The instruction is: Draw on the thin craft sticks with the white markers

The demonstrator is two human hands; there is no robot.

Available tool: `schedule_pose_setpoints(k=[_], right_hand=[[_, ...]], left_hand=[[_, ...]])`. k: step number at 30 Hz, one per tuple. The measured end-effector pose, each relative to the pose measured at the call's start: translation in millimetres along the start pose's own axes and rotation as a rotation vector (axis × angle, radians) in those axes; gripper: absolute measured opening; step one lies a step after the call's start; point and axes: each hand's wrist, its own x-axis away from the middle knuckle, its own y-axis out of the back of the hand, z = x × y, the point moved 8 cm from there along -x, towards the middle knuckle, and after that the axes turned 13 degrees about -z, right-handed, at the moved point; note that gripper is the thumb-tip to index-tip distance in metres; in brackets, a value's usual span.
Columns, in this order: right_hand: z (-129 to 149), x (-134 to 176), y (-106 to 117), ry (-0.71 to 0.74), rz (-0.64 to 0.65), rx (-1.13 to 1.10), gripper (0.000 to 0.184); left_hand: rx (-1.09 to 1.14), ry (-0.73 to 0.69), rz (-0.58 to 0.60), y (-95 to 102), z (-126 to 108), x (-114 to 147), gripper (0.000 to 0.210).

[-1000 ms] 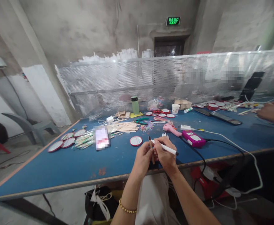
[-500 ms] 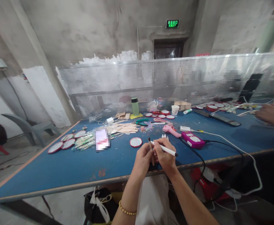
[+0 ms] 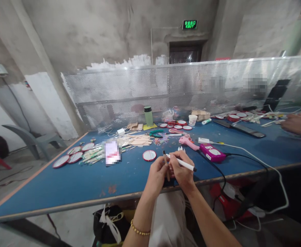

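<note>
My left hand (image 3: 158,172) pinches a narrow brown wooden stick (image 3: 168,175) with a dark upper end, held upright near the table's front edge. In my right hand (image 3: 183,171) is a white marker (image 3: 185,164) with a black end pointing right; its other end meets the stick near the top. Whether the tip touches the wood I cannot tell. Just beyond my hands lies a round white disc with a red rim (image 3: 149,155). White pointed pieces (image 3: 181,149) show behind my right hand, partly hidden.
On the blue table (image 3: 83,185) are pale wooden sticks (image 3: 141,140), green-handled pliers (image 3: 155,132), a pink hot glue gun (image 3: 188,142) and a magenta box (image 3: 212,153) with cables. A green bottle (image 3: 148,116) and paper cup (image 3: 192,120) stand behind. Another person's hand (image 3: 299,124) is at far right.
My two hands keep nearly the same pose on the stick and marker. The view has shifted very slightly. The other person's hand at far right has moved a little.
</note>
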Motion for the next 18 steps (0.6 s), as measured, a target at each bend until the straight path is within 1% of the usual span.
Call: schedule_pose_setpoints(k=[11, 16, 18], right_hand=[[2.3, -0.9, -1.8, 0.01, 0.004, 0.007, 0.019], [0.0, -0.2, -1.9, -0.02, 0.021, 0.004, 0.019], [-0.6, 0.0, -0.7, -0.027, 0.01, -0.003, 0.02]], left_hand=[[0.015, 0.001, 0.008, -1.5, -2.2, 0.3, 0.036], [0.011, 0.018, 0.009, -2.4, -2.0, 1.9, 0.037], [0.006, 0.024, 0.012, -2.5, -1.4, 2.2, 0.038]])
